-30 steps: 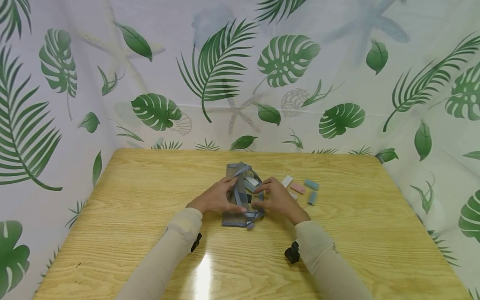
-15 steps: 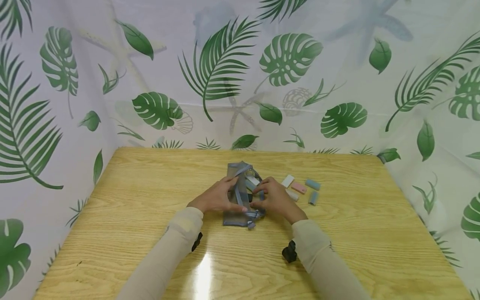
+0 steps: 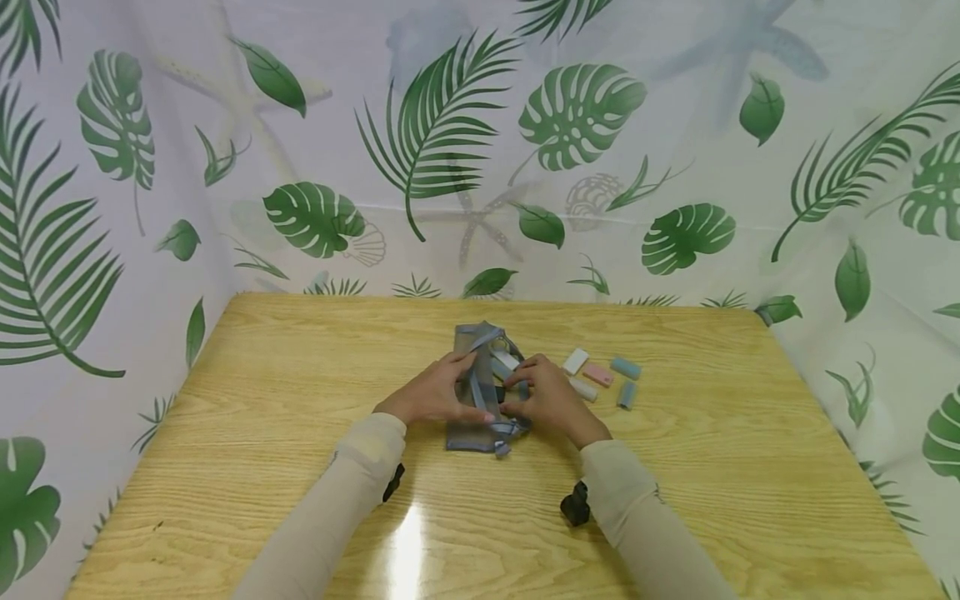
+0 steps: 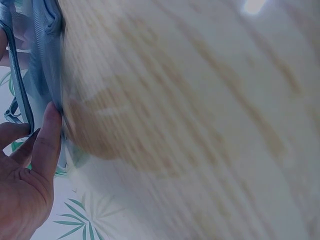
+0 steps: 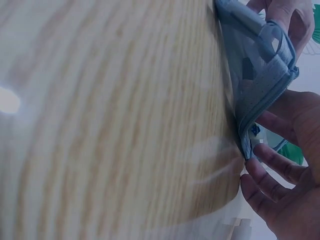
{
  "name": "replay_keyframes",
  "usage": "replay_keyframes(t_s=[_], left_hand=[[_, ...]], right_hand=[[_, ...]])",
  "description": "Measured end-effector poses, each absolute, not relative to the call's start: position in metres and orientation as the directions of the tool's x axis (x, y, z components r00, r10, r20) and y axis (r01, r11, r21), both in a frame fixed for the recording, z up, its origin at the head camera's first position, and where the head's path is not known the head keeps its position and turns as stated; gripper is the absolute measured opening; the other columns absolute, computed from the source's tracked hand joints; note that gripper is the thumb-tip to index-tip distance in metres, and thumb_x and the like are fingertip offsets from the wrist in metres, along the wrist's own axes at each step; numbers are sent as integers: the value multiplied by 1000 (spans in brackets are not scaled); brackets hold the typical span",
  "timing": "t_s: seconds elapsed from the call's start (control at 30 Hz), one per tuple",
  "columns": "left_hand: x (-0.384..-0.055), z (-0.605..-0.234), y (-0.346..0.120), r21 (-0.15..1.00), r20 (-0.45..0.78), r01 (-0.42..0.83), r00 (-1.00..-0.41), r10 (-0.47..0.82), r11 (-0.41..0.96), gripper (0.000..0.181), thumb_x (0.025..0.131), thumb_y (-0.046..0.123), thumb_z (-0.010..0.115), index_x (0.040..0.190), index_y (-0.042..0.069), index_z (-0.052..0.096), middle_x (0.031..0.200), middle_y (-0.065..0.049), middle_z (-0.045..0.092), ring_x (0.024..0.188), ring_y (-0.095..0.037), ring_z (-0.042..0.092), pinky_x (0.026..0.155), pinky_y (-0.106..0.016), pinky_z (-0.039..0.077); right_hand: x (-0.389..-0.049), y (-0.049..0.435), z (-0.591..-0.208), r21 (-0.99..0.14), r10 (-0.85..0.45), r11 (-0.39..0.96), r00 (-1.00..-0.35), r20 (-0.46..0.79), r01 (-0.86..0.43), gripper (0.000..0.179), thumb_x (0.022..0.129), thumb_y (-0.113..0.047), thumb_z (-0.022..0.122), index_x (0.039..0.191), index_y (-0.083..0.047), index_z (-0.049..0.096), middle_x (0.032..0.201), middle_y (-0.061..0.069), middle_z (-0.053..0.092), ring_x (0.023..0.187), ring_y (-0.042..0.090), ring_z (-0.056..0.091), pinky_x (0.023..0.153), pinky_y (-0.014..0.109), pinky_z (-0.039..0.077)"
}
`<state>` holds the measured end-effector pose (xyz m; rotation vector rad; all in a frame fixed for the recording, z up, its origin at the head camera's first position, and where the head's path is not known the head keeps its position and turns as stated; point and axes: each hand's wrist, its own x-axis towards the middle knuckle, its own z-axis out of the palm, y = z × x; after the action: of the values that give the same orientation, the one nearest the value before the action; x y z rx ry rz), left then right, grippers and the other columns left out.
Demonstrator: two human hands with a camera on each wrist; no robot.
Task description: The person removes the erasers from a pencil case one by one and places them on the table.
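A blue-grey mesh zip pouch [image 3: 468,433] lies on the table with its mouth spread apart. Through the opening show a white block [image 3: 506,359] and a dark piece [image 3: 500,394]. My left hand [image 3: 435,392] holds the pouch's left side, fingers bent at the zip edge; the left wrist view has this hand [image 4: 30,175] there too. My right hand [image 3: 551,400] is at the opposite edge. In the right wrist view, the thumb of this hand [image 5: 295,160] goes behind the zip edge, while its other fingertips touch the pouch's outside low down.
Right of the pouch lie small loose blocks: a white one [image 3: 576,361], a pink one [image 3: 597,375], two blue ones [image 3: 626,367] and an off-white one [image 3: 582,389] partly behind the right hand. A leaf-printed cloth [image 3: 465,167] rises at the table's [image 3: 300,350] back and sides.
My right hand has shifted slightly left toward the pouch mouth, uncovering more of the off-white block. The left hand stays put on the pouch.
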<state>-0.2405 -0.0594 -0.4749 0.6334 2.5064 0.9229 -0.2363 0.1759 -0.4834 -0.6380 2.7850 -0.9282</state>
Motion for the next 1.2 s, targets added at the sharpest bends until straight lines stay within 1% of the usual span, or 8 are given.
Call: replay_keyframes(t_s=[0.3, 0.67, 0.93, 1.2], left_hand=[[-237, -476, -60, 675, -207, 272, -822, 531, 685, 112, 82, 58, 79, 163, 9, 20, 166, -14, 20, 150, -37, 26, 116, -52, 34], [-237, -474, -59, 679, -190, 283, -823, 535, 677, 111, 82, 56, 80, 162, 7, 21, 165, -16, 22, 149, -37, 27, 116, -51, 35], [-239, -475, -60, 677, -188, 286, -824, 535, 679, 111, 81, 57, 80, 162, 9, 21, 165, -15, 22, 149, -37, 27, 116, -51, 34], [-239, -475, -60, 673, -189, 285, -826, 531, 683, 112, 81, 57, 80, 162, 8, 21, 165, -15, 23, 149, -37, 28, 116, -50, 35]], right_hand=[[-236, 175, -488, -597, -426, 720, -905, 23, -354, 27, 83, -21, 87, 103, -4, 79, 119, 19, 60, 104, 33, 61, 89, 48, 54], [-237, 177, -484, -595, -448, 708, -893, 36, -380, 23, 84, -17, 86, 100, -2, 79, 119, 19, 60, 106, 34, 60, 90, 48, 54], [-237, 181, -484, -598, -444, 710, -896, 31, -372, 23, 85, -16, 84, 102, -2, 79, 118, 17, 59, 101, 32, 61, 87, 46, 55], [-237, 185, -481, -584, -468, 694, -880, 78, -421, 22, 86, -13, 83, 103, 0, 79, 116, 17, 61, 104, 31, 58, 86, 45, 55]])
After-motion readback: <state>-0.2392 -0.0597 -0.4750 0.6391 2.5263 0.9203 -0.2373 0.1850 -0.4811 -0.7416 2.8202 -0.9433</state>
